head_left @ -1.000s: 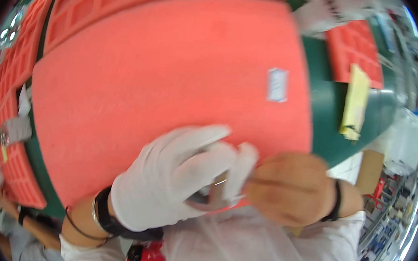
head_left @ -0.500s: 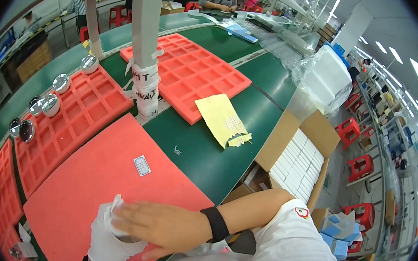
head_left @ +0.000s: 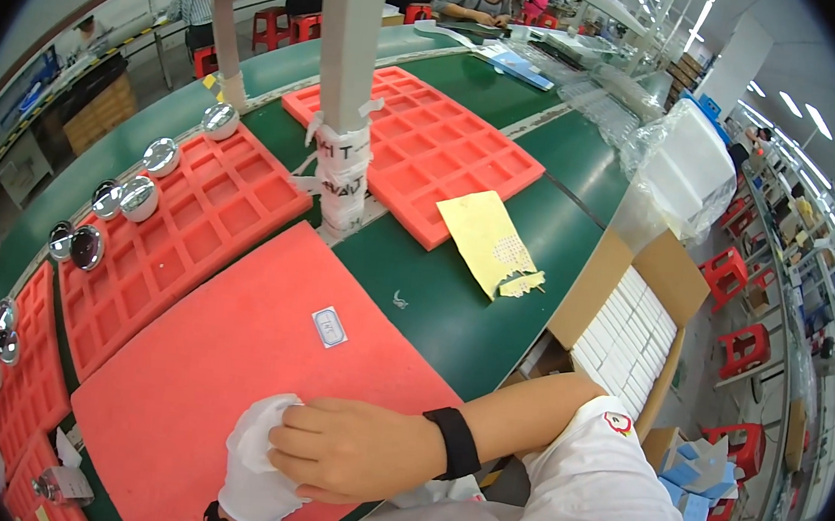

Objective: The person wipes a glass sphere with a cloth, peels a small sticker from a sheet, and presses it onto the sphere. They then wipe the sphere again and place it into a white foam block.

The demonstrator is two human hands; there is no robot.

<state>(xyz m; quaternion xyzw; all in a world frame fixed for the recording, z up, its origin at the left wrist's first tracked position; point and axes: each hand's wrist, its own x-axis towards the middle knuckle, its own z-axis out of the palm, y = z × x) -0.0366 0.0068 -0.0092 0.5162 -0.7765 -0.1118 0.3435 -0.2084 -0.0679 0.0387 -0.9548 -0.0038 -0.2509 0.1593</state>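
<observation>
Our bare right hand (head_left: 358,456) lies over our left hand (head_left: 260,487), its fingers (head_left: 297,444) bent side by side against the white glove (head_left: 250,450) there; whether they clamp it we cannot tell. Our left fingers are hidden, so we cannot tell their state. Beneath both sets of fingers is the red foam sheet (head_left: 187,359); beyond them we see its white label (head_left: 329,327), then the green worktop (head_left: 406,279).

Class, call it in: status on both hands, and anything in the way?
Bare right hand laid across left hand. White glove on the left, partly covered by the right. Flat red sheet beneath both. Anything held between: hidden, can't tell.
</observation>
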